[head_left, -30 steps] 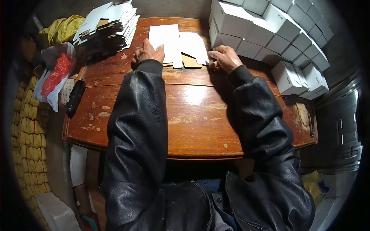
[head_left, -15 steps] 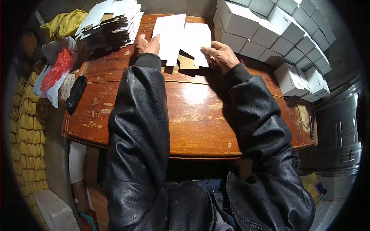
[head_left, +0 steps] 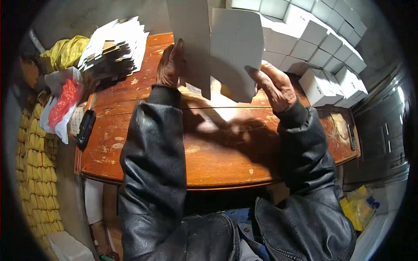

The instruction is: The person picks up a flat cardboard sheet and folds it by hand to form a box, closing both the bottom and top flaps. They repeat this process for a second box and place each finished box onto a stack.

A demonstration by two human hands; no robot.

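One flat white die-cut cardboard box blank [head_left: 228, 48] is held upright above the worn brown wooden table [head_left: 217, 152] | left hand [head_left: 170, 65] grips its left edge | right hand [head_left: 275, 87] grips its right edge

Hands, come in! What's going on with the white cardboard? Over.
Left hand and right hand both gripping white cardboard blank. Held upright above table. Nothing in the way.

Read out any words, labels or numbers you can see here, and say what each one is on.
Stacked white boxes: short dark print on some faces, too small to read.
Flat white carton held by the left hand and right hand: no print shows.
Pile of flat cartons: nothing legible.
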